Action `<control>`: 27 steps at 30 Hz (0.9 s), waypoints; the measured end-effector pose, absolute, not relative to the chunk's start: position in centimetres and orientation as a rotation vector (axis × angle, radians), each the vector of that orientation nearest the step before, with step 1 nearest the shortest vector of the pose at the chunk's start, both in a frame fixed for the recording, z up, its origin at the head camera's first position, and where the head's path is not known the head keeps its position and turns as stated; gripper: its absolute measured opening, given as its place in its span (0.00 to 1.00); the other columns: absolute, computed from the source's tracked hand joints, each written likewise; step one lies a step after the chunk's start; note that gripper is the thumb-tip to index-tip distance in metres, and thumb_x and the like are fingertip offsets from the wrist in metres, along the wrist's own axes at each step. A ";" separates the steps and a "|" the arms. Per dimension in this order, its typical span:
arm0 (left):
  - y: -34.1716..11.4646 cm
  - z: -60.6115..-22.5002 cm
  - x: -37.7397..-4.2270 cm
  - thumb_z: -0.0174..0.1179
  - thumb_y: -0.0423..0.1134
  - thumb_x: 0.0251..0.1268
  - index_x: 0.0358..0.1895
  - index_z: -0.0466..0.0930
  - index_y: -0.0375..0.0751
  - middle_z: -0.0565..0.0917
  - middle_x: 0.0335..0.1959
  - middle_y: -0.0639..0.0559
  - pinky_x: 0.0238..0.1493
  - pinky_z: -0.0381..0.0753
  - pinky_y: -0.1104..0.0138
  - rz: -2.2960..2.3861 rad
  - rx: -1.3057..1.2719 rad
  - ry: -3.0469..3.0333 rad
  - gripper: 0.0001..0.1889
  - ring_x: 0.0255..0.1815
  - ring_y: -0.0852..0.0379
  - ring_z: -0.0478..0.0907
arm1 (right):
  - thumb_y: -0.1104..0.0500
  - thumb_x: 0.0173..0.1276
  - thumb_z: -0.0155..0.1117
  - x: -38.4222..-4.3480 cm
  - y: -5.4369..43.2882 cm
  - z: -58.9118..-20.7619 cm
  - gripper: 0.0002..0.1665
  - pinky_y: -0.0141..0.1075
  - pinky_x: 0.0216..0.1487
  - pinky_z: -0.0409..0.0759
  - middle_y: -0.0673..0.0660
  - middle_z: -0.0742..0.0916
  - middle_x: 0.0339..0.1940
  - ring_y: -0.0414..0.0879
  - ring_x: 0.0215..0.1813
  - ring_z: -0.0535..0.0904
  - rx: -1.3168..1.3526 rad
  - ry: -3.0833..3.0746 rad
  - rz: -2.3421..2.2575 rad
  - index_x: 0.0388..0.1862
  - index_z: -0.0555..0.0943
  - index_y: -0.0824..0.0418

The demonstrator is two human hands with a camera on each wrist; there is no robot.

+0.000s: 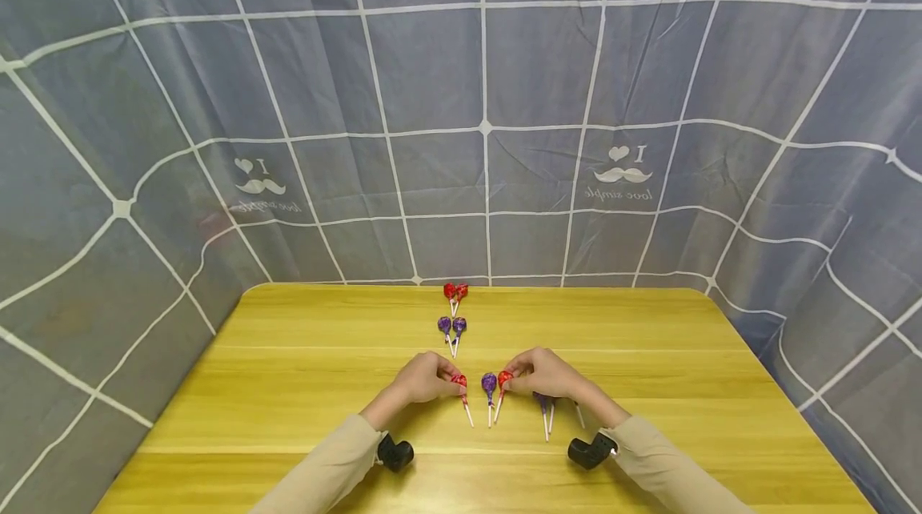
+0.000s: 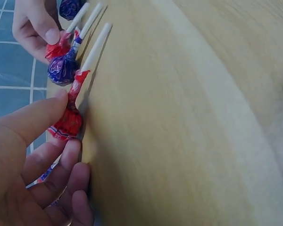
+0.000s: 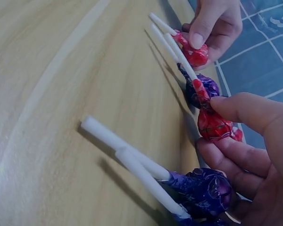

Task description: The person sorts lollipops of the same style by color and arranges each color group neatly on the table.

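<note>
Curtain, grey fabric with white grid lines: fills the upper frame of the head view and both sides, bearing mirrored white moustache prints.

Counter, yellow wood-grain: lower half of the frame.

Sleeves, beige cloth, two: entering from the bottom edge.

Left hand: lower centre; thumb and fingers narrow, pinching the wrapped head of a red lollipop with white stick.

Right hand: lower centre, further right; thumb and fingers likewise narrow, pinching a second red lollipop with white stick.

Wrist cameras, black, two: below the hands, one per wrist.

Lollipop, purple-wrapped, white stick: on the counter between the two held ones, nearer the right-hand one.

Lollipops, three sticks showing: partly beneath the right hand; at least two heads purple, the third's colour hidden.

Lollipops, purple pair: centre of the frame, sticks converging.

Lollipops, red pair: just above the purple pair, near the counter's far edge.
</note>
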State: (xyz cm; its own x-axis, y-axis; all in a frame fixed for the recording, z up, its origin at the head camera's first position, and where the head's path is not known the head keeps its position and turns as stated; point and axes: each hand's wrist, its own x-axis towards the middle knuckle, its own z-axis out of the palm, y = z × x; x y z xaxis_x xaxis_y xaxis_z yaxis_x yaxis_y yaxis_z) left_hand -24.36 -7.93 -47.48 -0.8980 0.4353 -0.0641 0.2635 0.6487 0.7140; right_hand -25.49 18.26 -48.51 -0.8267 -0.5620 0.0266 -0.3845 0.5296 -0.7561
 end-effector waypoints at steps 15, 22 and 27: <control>-8.2 -46.8 -25.6 0.70 0.36 0.53 0.43 0.85 0.31 0.88 0.35 0.43 0.25 0.77 0.71 1.326 0.531 2.578 0.15 0.25 0.59 0.80 | 0.53 0.62 0.68 -26.4 19.0 -48.5 0.22 0.29 0.33 0.74 0.57 0.88 0.38 0.36 0.32 0.77 -0.620 2.538 -1.300 0.49 0.83 0.66; -7.9 -46.0 -26.4 0.71 0.37 0.50 0.42 0.85 0.36 0.85 0.31 0.48 0.28 0.71 0.72 1.352 0.423 2.650 0.15 0.28 0.62 0.75 | 0.55 0.61 0.67 -27.4 19.3 -47.9 0.22 0.28 0.28 0.68 0.58 0.87 0.37 0.37 0.28 0.72 -0.563 2.570 -1.358 0.50 0.82 0.68; -7.6 -45.3 -27.2 0.72 0.36 0.49 0.41 0.86 0.35 0.86 0.30 0.48 0.33 0.73 0.69 1.350 0.445 2.641 0.14 0.29 0.61 0.76 | 0.55 0.61 0.67 -28.2 19.2 -47.6 0.21 0.28 0.31 0.70 0.57 0.87 0.38 0.39 0.30 0.74 -0.547 2.611 -1.354 0.50 0.83 0.65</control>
State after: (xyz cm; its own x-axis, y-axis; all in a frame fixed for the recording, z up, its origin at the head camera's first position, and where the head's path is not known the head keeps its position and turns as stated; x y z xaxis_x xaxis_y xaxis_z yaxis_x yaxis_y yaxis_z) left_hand -27.16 -7.62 -45.28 -0.9461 0.3238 0.0079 0.1960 0.5529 0.8099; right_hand -28.16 19.19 -47.62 -0.9223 -0.3850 0.0345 -0.2501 0.5263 -0.8127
